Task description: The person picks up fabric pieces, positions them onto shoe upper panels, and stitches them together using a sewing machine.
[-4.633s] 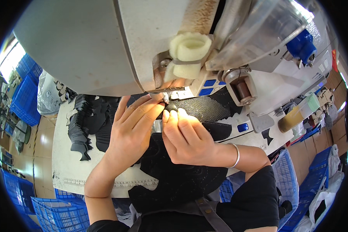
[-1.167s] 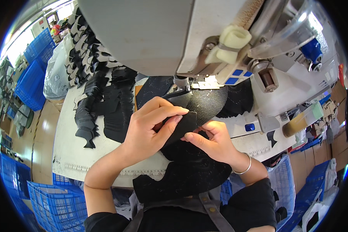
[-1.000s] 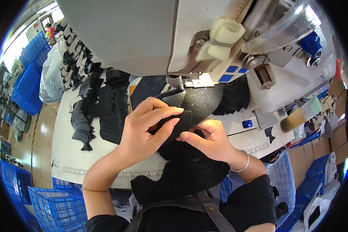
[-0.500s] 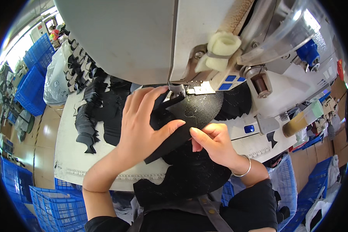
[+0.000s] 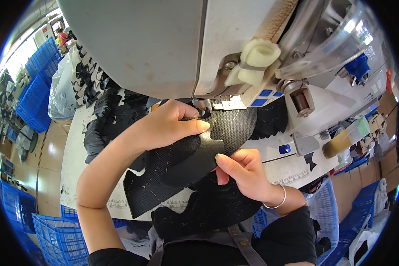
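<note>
A piece of black mesh fabric (image 5: 142, 190) with a smooth black panel (image 5: 190, 165) lying over it runs up to the sewing machine's presser foot (image 5: 203, 104). Just left of the foot, my left hand (image 5: 175, 123) is closed, its thumb pressed on the fabric and its curled fingers partly hidden. My right hand (image 5: 248, 174) pinches the right edge of the smooth panel between thumb and fingers. Grey-black mesh (image 5: 237, 131) spreads to the right of the foot. Another black mesh piece (image 5: 208, 208) hangs at the table's front edge, against my apron.
The large sewing machine head (image 5: 133, 44) fills the far side. A brown thread spool (image 5: 302, 102) and a pale foam roll (image 5: 256, 55) are fixed on its right. Stacked black cut pieces (image 5: 103, 117) lie left on the white table (image 5: 73, 177). Blue crates (image 5: 62, 239) stand around.
My left hand has gone from spread fingers to a curled grip by the presser foot. The mesh fabric now fans out toward the lower left. My right hand has dropped slightly, still pinching.
</note>
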Demonstrator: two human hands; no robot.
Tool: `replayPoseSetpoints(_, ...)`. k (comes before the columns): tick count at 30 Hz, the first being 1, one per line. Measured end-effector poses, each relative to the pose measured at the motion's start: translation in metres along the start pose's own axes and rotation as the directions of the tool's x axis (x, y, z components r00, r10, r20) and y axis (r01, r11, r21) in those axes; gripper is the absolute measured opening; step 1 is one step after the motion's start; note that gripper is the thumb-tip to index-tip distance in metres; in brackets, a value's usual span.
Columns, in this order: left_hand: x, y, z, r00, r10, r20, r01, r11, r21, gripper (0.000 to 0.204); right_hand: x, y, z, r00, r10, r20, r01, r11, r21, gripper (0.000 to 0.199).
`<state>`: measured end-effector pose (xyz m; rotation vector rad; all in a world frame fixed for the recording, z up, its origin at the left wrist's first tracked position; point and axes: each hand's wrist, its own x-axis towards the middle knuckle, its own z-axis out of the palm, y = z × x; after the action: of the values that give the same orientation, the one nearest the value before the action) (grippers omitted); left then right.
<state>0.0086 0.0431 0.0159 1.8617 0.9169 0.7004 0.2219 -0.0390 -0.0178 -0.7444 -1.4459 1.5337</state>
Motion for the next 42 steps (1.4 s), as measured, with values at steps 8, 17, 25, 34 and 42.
replayPoseSetpoints(8, -0.003, 0.004, 0.025, 0.981, -0.134, -0.138, 0.079, 0.934, -0.347, 0.027, 0.005, 0.006, -0.019, 0.996, -0.076, -0.044, 0.073, 0.995, -0.071, 0.035)
replayPoseSetpoints(17, -0.004, 0.006, 0.023, 0.975, -0.2, -0.098, 0.136, 0.884, -0.447, 0.021, 0.014, 0.0, -0.028, 0.996, -0.086, -0.031, 0.08, 0.983, -0.164, 0.032)
replayPoseSetpoints(25, -0.007, 0.004, 0.029, 0.964, 0.035, -0.264, -0.059, 0.995, -0.085, 0.023, 0.025, -0.008, -0.038, 0.994, -0.098, -0.05, 0.084, 0.968, -0.235, 0.032)
replayPoseSetpoints(34, 0.002, 0.004, 0.016, 0.974, -0.125, -0.191, 0.074, 0.965, -0.25, 0.022, 0.034, -0.021, -0.038, 0.995, -0.072, -0.067, 0.048, 0.949, -0.312, 0.035)
replayPoseSetpoints(42, -0.015, 0.015, 0.019, 0.865, 0.252, -0.434, -0.008, 0.872, 0.49, 0.022, 0.035, -0.024, -0.035, 0.998, -0.015, -0.055, -0.003, 0.953, -0.304, 0.033)
